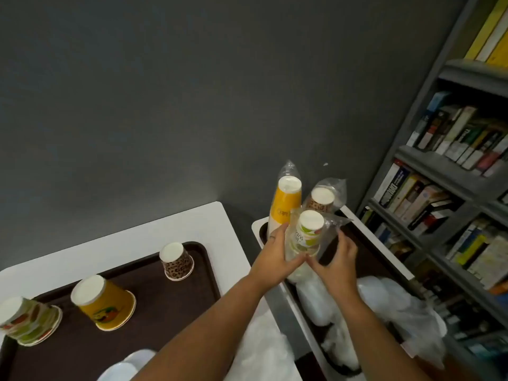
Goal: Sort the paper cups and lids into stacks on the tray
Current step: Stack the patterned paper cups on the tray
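- Both hands up at the wrapped sleeve of green-print cups [308, 232]: left hand [277, 257] curled round its side, right hand [336, 264] pinching its plastic wrap.
- Beside that sleeve, a tall yellow sleeve [286, 204] and a leopard-print sleeve [321, 200].
- Left of it, the brown tray [203, 273] on the white tabletop [137, 232] carries three upturned cup stacks.

On the brown tray [203, 284], open gaps lie between the leopard cup [177, 261], the yellow cup [105, 302] and the striped stack [29, 320]. At the right, three wrapped cup stacks [287, 204] stand close together, with the bookshelf [439, 171] just behind them.
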### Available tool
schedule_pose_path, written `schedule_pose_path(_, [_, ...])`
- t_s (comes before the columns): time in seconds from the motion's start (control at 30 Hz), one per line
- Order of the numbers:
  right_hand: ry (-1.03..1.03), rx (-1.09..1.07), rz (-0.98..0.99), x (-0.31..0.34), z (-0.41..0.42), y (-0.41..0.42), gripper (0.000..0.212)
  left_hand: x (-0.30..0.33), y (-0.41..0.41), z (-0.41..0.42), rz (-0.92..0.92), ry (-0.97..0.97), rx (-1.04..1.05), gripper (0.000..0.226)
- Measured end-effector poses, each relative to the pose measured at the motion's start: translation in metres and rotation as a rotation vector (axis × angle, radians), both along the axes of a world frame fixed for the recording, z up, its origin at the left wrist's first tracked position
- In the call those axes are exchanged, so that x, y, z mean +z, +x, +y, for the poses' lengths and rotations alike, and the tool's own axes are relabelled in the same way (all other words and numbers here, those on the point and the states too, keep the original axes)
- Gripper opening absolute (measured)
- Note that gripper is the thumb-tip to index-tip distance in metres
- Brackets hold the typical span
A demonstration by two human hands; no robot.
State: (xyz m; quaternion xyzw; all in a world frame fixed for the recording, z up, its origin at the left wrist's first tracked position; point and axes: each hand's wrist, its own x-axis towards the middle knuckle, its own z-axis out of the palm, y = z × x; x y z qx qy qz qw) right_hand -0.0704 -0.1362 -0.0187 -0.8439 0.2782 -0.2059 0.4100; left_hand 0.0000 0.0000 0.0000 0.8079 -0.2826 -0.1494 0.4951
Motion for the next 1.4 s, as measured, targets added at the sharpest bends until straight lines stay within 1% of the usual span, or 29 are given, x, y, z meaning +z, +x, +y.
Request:
schedule_pose_path(0.07, [0.057,0.061,0.066,-0.002,-0.004,0.007,0.087,-0.003,0.002,-0.011,0.049,-0.093,0.023,0.080])
schedule_pose_path(0.17, [0.072,0.123,0.157,-0.013,-0.011,0.017,0.068,-0.006,0.005,-0.025,0.170,-0.186,0.098,0.073])
schedule_pose_path(0.23, [0.079,0.130,0.161,-0.015,-0.010,0.020,0.065,-0.006,0.007,-0.032,0.226,-0.232,0.120,0.071])
schedule_pose_path(0.37, [0.081,0.114,0.160,-0.022,-0.005,0.025,0.063,-0.014,0.014,-0.039,0.345,-0.281,0.141,0.077])
schedule_pose_path(0.43, [0.106,0.120,0.175,-0.025,0.000,0.026,0.062,-0.020,0.016,-0.038,0.416,-0.301,0.183,0.074])
schedule_pose_path(0.53, [0.121,0.147,0.158,-0.025,0.009,0.027,0.050,-0.028,0.018,-0.031,0.533,-0.348,0.257,0.070])
schedule_pose_path(0.6, [0.244,0.136,0.104,-0.025,0.015,0.029,0.043,-0.031,0.019,-0.022,0.580,-0.357,0.286,0.075])
schedule_pose_path(0.63, [0.356,0.127,0.069,-0.024,0.018,0.029,0.042,-0.031,0.019,-0.017,0.602,-0.364,0.290,0.076])
schedule_pose_path(0.7, [0.508,0.129,0.009,-0.025,0.026,0.032,0.039,-0.029,0.018,-0.003,0.632,-0.403,0.291,0.065])
schedule_pose_path(0.73, [0.530,0.125,-0.001,-0.027,0.031,0.034,0.038,-0.029,0.018,0.004,0.647,-0.423,0.287,0.063])
schedule_pose_path(0.8, [0.575,0.104,0.034,-0.032,0.040,0.040,0.045,-0.026,0.018,0.018,0.670,-0.464,0.266,0.061])
schedule_pose_path(0.9, [0.737,-0.005,0.103,-0.037,0.055,0.051,0.067,-0.023,0.018,0.034,0.710,-0.491,0.230,0.054])
schedule_pose_path(0.93, [0.826,-0.066,0.108,-0.042,0.059,0.055,0.080,-0.021,0.017,0.040,0.724,-0.492,0.227,0.051])
schedule_pose_path(0.97, [0.967,-0.137,0.104,-0.046,0.061,0.056,0.088,-0.019,0.015,0.045,0.735,-0.496,0.226,0.048])
schedule_pose_path(1.0, [1.135,-0.194,0.063,-0.049,0.063,0.058,0.087,-0.017,0.013,0.050,0.749,-0.505,0.223,0.045])
schedule_pose_path(1.03, [1.311,-0.220,0.011,-0.050,0.064,0.059,0.081,-0.015,0.011,0.054,0.763,-0.516,0.218,0.041])
schedule_pose_path(1.07, [1.442,-0.220,-0.040,-0.047,0.065,0.058,0.076,-0.014,0.010,0.059,0.774,-0.527,0.220,0.036])
schedule_pose_path(1.1, [1.519,-0.216,-0.072,-0.046,0.064,0.058,0.073,-0.012,0.009,0.063,0.782,-0.537,0.224,0.032])
schedule_pose_path(1.13, [1.566,-0.219,-0.097,-0.044,0.062,0.058,0.071,-0.010,0.009,0.067,0.790,-0.541,0.226,0.029])
schedule_pose_path(1.2, [1.613,-0.231,-0.133,-0.043,0.058,0.059,0.057,-0.007,0.008,0.071,0.795,-0.522,0.218,0.030])
schedule_pose_path(1.23, [1.632,-0.230,-0.130,-0.043,0.057,0.059,0.054,-0.006,0.007,0.071,0.788,-0.502,0.210,0.032])
schedule_pose_path(1.33, [1.679,-0.229,-0.110,-0.044,0.058,0.059,0.059,-0.007,0.003,0.072,0.785,-0.447,0.177,0.037])
schedule_pose_path(1.4, [1.690,-0.233,-0.106,-0.048,0.061,0.058,0.061,-0.012,0.001,0.075,0.787,-0.460,0.191,0.038])
